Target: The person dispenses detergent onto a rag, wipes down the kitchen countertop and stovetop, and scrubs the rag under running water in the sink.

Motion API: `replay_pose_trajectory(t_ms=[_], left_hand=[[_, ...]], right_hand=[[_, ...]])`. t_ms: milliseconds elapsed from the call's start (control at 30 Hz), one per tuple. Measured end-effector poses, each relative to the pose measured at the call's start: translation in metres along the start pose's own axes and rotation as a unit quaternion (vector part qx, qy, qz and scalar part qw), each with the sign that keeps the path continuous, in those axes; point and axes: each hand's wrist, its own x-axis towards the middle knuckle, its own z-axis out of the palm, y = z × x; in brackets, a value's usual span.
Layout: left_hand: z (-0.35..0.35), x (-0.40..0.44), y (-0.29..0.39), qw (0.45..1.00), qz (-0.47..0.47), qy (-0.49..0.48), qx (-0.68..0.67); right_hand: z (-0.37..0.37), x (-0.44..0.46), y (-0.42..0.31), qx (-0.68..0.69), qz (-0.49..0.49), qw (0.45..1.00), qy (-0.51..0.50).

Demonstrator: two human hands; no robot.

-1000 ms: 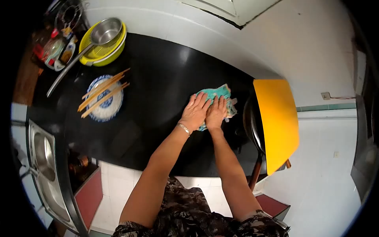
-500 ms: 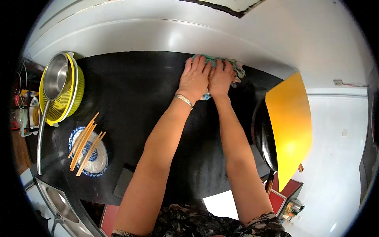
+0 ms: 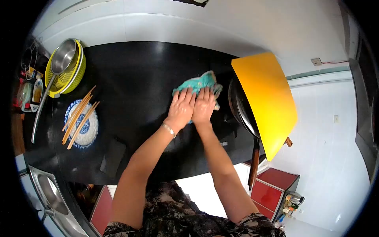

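Note:
A teal patterned cleaning cloth (image 3: pixel 199 83) lies bunched on the black countertop, spreading out beyond my fingertips. My left hand (image 3: pixel 182 108) presses down on the cloth, its fingers pointing away from me, a bracelet at the wrist. Close beside it, my right hand (image 3: pixel 203 108) bears on the cloth's right part in the same way. Both palms cover the near side of the cloth, so how far the fingers grip it is hidden.
A dark wok (image 3: pixel 241 106) stands at the right behind a yellow board (image 3: pixel 266 98). On the left sit a blue-and-white plate (image 3: pixel 90 130) with several chopsticks (image 3: pixel 81 112), and a yellow strainer basket (image 3: pixel 81 71) holding a metal ladle (image 3: pixel 63 59). A sink (image 3: pixel 51 189) lies at lower left.
Both hands have drawn the cloth back from the wall edge toward my body. More of the cloth shows ahead of my fingers. My view has also shifted.

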Motion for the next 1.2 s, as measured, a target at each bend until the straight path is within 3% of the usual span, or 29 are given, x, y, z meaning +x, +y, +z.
replay_pose_trajectory(t_ms=[100, 133, 233, 267, 367, 467, 500, 633, 667, 767, 867, 967, 1000, 1100, 1133, 1200], left_hand=[[-0.035, -0.051, 0.033, 0.996, 0.054, -0.063, 0.017], [-0.039, -0.068, 0.041, 0.994, 0.083, -0.031, 0.071], [-0.051, -0.096, 0.05, 0.987, 0.094, -0.119, -0.045], [-0.048, -0.095, 0.051, 0.99, 0.075, -0.088, -0.078], [-0.049, -0.049, 0.036, 0.985, 0.019, 0.007, -0.173], [-0.056, 0.033, 0.009, 0.966, 0.043, 0.136, -0.215], [-0.05, 0.055, -0.001, 0.967, 0.041, 0.099, -0.229], [0.042, 0.104, -0.019, 0.971, 0.068, -0.059, -0.22], [0.038, 0.114, -0.015, 0.972, 0.102, -0.054, -0.203], [0.06, 0.146, -0.005, 0.974, 0.066, -0.104, -0.189], [0.107, 0.178, -0.006, 0.976, 0.131, 0.061, -0.166], [0.082, 0.245, 0.009, 0.963, 0.083, -0.231, -0.116], [0.116, 0.249, 0.018, 0.981, 0.109, -0.135, -0.084], [0.129, 0.274, 0.037, 0.97, 0.154, -0.158, -0.105], [0.176, 0.274, 0.051, 0.971, 0.176, -0.07, -0.144], [0.195, 0.285, 0.059, 0.958, 0.199, -0.062, -0.195]], right_hand=[[-0.032, -0.071, -0.008, 0.035, 0.032, 0.999, -0.021], [-0.042, -0.092, -0.011, 0.055, 0.029, 0.998, -0.011], [-0.061, -0.127, -0.013, 0.171, 0.05, 0.984, -0.032], [-0.065, -0.132, -0.013, 0.216, 0.062, 0.973, -0.051], [-0.076, -0.08, -0.018, 0.228, 0.078, 0.969, 0.046], [-0.089, -0.005, -0.028, 0.184, 0.013, 0.965, 0.183], [-0.088, 0.009, -0.031, 0.139, -0.01, 0.966, 0.217], [-0.052, -0.01, -0.011, 0.149, 0.038, 0.985, 0.072], [-0.047, -0.025, -0.004, 0.13, 0.051, 0.989, 0.04], [-0.03, -0.057, 0.018, 0.073, 0.079, 0.993, -0.054], [-0.024, -0.051, 0.021, 0.053, 0.064, 0.994, -0.069], [-0.021, -0.046, 0.017, 0.038, 0.075, 0.993, -0.082], [-0.02, -0.046, 0.015, 0.035, 0.081, 0.992, -0.085], [-0.017, -0.043, 0.017, 0.037, 0.087, 0.991, -0.097], [-0.015, -0.042, 0.018, 0.031, 0.083, 0.991, -0.099], [-0.016, -0.042, 0.021, 0.028, 0.076, 0.99, -0.116]])
